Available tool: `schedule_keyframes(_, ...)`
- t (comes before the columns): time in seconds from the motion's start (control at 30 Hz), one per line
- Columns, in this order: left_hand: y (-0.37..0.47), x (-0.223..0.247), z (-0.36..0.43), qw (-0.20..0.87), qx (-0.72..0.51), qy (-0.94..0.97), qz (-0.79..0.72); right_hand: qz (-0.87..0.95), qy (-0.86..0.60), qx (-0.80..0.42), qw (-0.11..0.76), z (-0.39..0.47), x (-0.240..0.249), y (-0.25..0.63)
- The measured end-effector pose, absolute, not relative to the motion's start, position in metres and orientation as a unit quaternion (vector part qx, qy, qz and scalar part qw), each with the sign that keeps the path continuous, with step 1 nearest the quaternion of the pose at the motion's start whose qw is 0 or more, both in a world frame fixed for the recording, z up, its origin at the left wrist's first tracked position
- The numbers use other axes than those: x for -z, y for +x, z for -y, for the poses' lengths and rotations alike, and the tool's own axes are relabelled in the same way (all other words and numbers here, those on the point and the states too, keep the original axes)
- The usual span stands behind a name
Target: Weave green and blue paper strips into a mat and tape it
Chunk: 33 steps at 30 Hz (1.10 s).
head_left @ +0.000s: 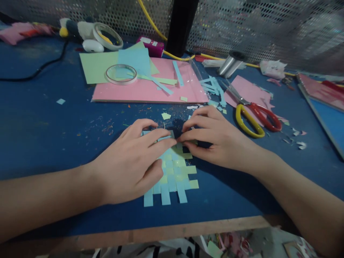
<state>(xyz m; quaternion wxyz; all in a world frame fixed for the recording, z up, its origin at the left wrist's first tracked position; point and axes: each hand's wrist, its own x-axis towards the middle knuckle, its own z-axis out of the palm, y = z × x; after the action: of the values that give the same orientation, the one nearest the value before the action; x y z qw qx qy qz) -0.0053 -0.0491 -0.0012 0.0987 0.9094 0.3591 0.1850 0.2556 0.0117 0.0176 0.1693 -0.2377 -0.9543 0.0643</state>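
A woven mat of pale blue and pale green paper strips (169,175) lies on the blue tabletop, with loose strip ends sticking out at its lower and right edges. My left hand (134,157) rests over the mat's left and upper part, fingers stretched out across the weave. At the upper right edge, my right hand (215,136) has its thumb and fingertips drawn together on the end of a paper strip. The fingertips of both hands nearly meet there. Both hands hide much of the mat's upper part.
Scissors (252,111) with one yellow and one red handle lie right of my right hand. Behind are a pink paper pack (161,95), a tape roll (121,74), cut blue strips (215,87) and a silver spool (230,65). The wooden table edge (150,233) runs in front.
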Motion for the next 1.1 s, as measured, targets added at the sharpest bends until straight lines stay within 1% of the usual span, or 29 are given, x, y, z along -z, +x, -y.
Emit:
schedule_keyframes(0.1, -0.005, 0.001, 0.049, 0.088, -0.174, 0.912, -0.361, 0.960, -0.228, -0.050, 0.157, -0.011, -0.019, 0.258)
schedule_keyframes(0.2, -0.004, 0.000, 0.050, 0.055, -0.171, 0.919, -0.352, 0.963, -0.230, -0.035, 0.133, -0.010, -0.022, 0.261)
schedule_keyframes(0.37, -0.004, -0.001, 0.051, 0.023, -0.166, 0.927, -0.335, 0.964, -0.216, -0.022, 0.151, -0.006, -0.027, 0.261)
schedule_keyframes(0.53, -0.008, -0.001, 0.051, 0.059, -0.165, 0.928, -0.328, 0.968, -0.202, -0.024, 0.148, -0.003, -0.028, 0.259)
schedule_keyframes(0.67, -0.010, -0.007, 0.048, 0.120, -0.193, 0.913, -0.339, 0.966, -0.197, -0.039, 0.163, -0.004, -0.025, 0.260)
schedule_keyframes(0.77, -0.013, -0.014, 0.044, 0.161, -0.251, 0.866, -0.402, 0.960, -0.191, -0.065, 0.193, -0.007, -0.022, 0.261)
schedule_keyframes(0.83, -0.016, -0.019, 0.039, 0.177, -0.262, 0.829, -0.462, 0.959, -0.193, -0.059, 0.199, -0.008, -0.020, 0.261)
schedule_keyframes(0.97, -0.026, -0.029, 0.025, 0.200, -0.217, 0.786, -0.543, 0.961, -0.194, -0.046, 0.194, -0.007, -0.017, 0.261)
schedule_keyframes(1.1, -0.038, -0.038, 0.017, 0.165, -0.131, 0.773, -0.599, 0.960, -0.174, -0.044, 0.216, -0.009, -0.018, 0.262)
